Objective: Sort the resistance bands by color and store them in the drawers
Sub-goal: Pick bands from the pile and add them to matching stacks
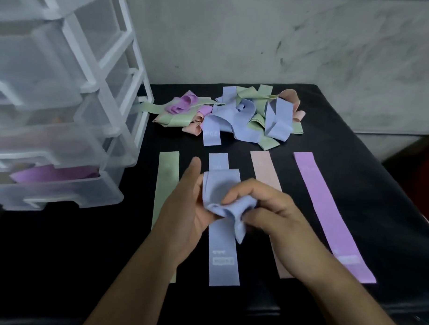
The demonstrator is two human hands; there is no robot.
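Currently I see both hands gripping 1 folded blue band (221, 190): the right hand (267, 212) pinches its crumpled lower end and the left hand (182, 207) holds its upper fold. A flat blue band (224, 262) lies directly beneath the hands. A green band (166, 185) lies to their left, and a peach band (263, 167) and a purple band (328, 210) to their right. Beyond the hands sits the mixed pile (234, 114), and at far left the drawer unit (94, 85).

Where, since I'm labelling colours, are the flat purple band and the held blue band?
flat purple band (332, 212), head view, middle of the strip.
held blue band (220, 187), head view, its upper folded part.
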